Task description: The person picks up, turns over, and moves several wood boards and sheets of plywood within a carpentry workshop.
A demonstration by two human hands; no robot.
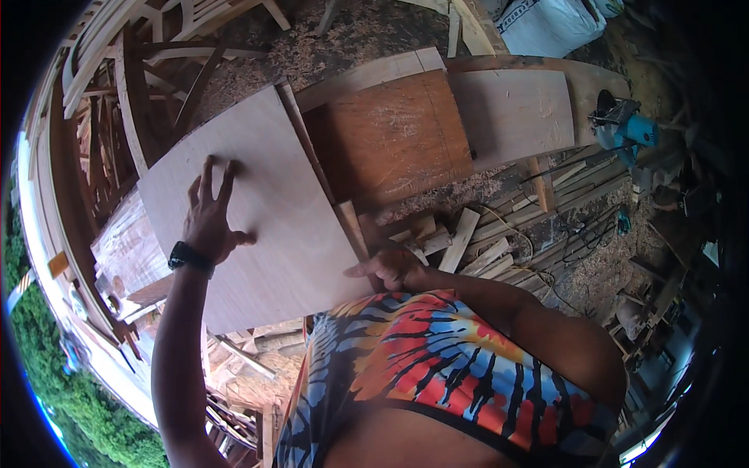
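Note:
A pale plywood sheet [269, 160] lies in front of me over a long board. My left hand [211, 214], with a dark band at the wrist, rests on its upper face with fingers spread. My right hand [386, 269] grips the sheet's right edge near my body, thumb on the face and other fingers partly hidden. Just right of the sheet lies an orange-brown plywood panel [390, 136], followed by a paler panel [515, 117].
A blue circular saw [632, 131] sits at the bench's right end. Timber frames [125, 109] stand at the left, a white sack [550, 27] at the top right. Offcuts [464, 238], cords and sawdust cover the ground below the boards.

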